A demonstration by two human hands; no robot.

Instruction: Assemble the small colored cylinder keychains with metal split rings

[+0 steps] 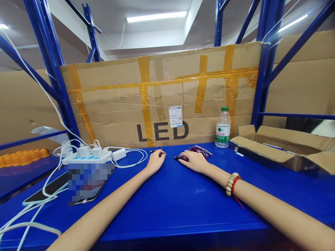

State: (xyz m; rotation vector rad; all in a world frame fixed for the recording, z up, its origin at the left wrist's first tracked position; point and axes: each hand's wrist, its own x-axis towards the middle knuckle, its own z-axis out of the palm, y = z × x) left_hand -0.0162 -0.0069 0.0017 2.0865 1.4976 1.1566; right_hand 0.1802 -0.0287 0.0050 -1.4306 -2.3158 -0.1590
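Observation:
My left hand rests on the blue shelf top, fingers curled together. A thin dark stick-like piece shows at its fingertips; its exact kind is too small to tell. To the right, my right hand is closed around a short black pen part, whose end sticks out to the left past the fingers. Just behind that hand lies a loose pile of pens with dark red, purple and clear barrels. A beaded bracelet and a red cord circle my right wrist.
A water bottle stands before the taped cardboard sheet. An open cardboard box holding pens sits at right. White power strip, tangled cables and a phone lie at left. Blue posts frame the shelf.

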